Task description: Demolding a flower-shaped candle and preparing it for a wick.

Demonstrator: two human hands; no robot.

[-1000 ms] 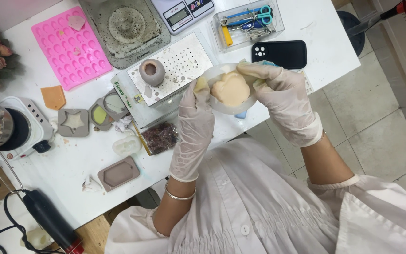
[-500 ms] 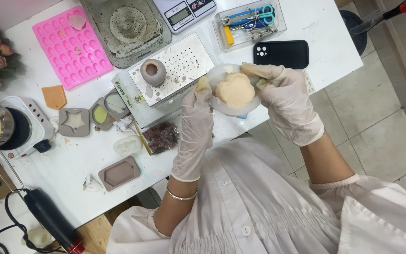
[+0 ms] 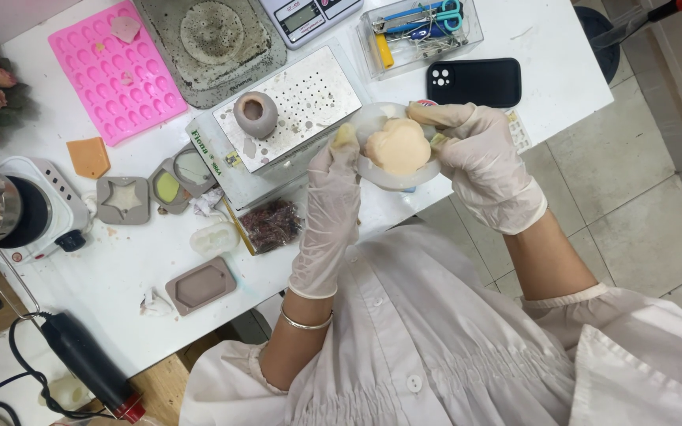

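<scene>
Both my hands wear thin white gloves and hold a round translucent white mould (image 3: 380,175) above the table's front edge. Inside it sits a peach-coloured, lobed wax piece (image 3: 397,147). My left hand (image 3: 330,207) grips the mould's left rim, its thumb tip against the piece's left side. From the right, my right hand (image 3: 481,163) grips the other rim, with fingers curled over the top edge.
On the white table (image 3: 132,264): perforated metal plate (image 3: 301,99) with a grey pot (image 3: 255,115), pink silicone tray (image 3: 112,71), grey star mould (image 3: 122,199), grey tag mould (image 3: 200,285), bag of dried petals (image 3: 271,225), black phone (image 3: 474,81), clear tool box (image 3: 420,28), hotplate (image 3: 29,213), heat tool (image 3: 88,363).
Both hands and the mould have shifted only slightly; the grip on the mould is the same and the wax piece still sits inside.
</scene>
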